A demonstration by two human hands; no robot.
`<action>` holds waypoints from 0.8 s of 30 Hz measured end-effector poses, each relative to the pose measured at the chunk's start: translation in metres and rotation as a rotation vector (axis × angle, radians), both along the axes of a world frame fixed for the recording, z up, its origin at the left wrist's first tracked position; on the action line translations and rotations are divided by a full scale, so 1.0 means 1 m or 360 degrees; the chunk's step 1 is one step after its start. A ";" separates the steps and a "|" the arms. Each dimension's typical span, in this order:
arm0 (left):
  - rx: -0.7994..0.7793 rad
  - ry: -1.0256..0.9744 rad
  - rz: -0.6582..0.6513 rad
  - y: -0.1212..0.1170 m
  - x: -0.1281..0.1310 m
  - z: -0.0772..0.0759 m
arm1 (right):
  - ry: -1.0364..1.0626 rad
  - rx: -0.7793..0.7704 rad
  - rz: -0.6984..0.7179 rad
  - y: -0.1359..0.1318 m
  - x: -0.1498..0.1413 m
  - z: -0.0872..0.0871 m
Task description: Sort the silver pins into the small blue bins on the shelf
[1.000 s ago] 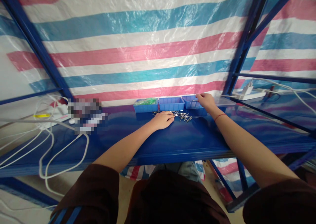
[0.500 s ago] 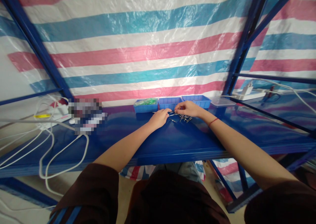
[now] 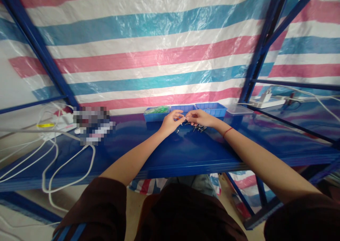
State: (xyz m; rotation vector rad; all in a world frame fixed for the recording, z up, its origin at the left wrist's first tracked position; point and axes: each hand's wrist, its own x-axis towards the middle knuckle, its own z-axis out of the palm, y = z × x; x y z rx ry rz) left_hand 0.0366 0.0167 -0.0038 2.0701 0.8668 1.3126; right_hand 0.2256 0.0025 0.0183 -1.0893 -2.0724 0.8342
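Observation:
Over the blue table, the fingertips of both my hands meet, close in front of the bins. My left hand pinches with thumb and forefinger, its other fingers loosely raised. My right hand, with a red string on the wrist, is closed in a pinch against the left fingertips. What sits between them is too small to make out. Beneath and beside my right hand lies a small pile of thin metal pins with thicker ends, resembling rivets. A few loose ones lie just below my left fingertips.
Three blue bins stand in a row behind my hands; the left bin holds green-and-clear plastic packets. A clear lid lies right of them. White cables loop over the table's left side. Blue posts frame the striped sheet.
My left hand has lifted slightly from the table and turned, and its fingertips now meet the right hand's. The loose pins by the left hand have shifted. The right hand has moved slightly left.

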 end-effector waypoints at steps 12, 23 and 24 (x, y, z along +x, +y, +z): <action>0.0031 -0.0118 -0.0014 0.003 -0.001 0.000 | 0.0119 -0.0164 0.0014 -0.005 -0.006 0.002; 0.0036 -0.0158 0.0047 0.007 0.000 -0.002 | 0.0388 0.0001 -0.0112 -0.011 -0.010 0.011; 0.0027 -0.0161 0.0041 0.008 0.000 -0.003 | 0.0417 0.0022 -0.0108 -0.012 -0.011 0.013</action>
